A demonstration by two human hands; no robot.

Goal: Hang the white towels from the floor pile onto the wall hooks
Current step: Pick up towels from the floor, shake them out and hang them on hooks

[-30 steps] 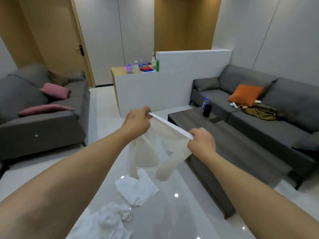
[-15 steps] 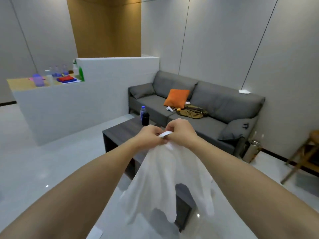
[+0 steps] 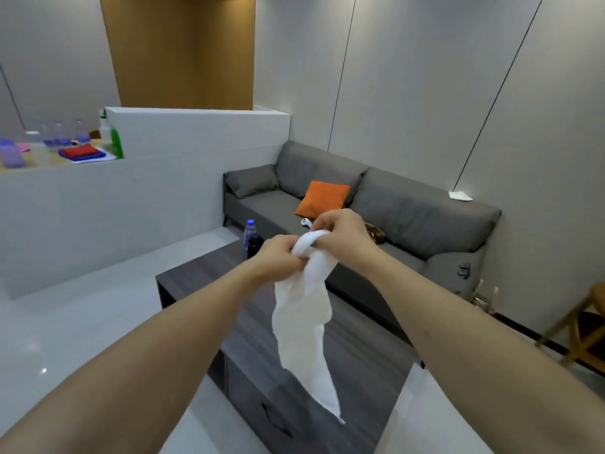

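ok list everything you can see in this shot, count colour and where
towel: 1, white, held up over the coffee table, hanging down
coffee table: 1, dark grey wood, centre floor
sofa: 1, grey, against right wall
cushion: 1, orange, on sofa
water bottle: 1, clear with blue cap, on coffee table's far end
partition: 1, white, left of sofa
folded cloths: red on blue, on counter behind partition
stool: 1, wooden, far right
left hand: fingers grip towel's top
right hand: fingers grip towel's top
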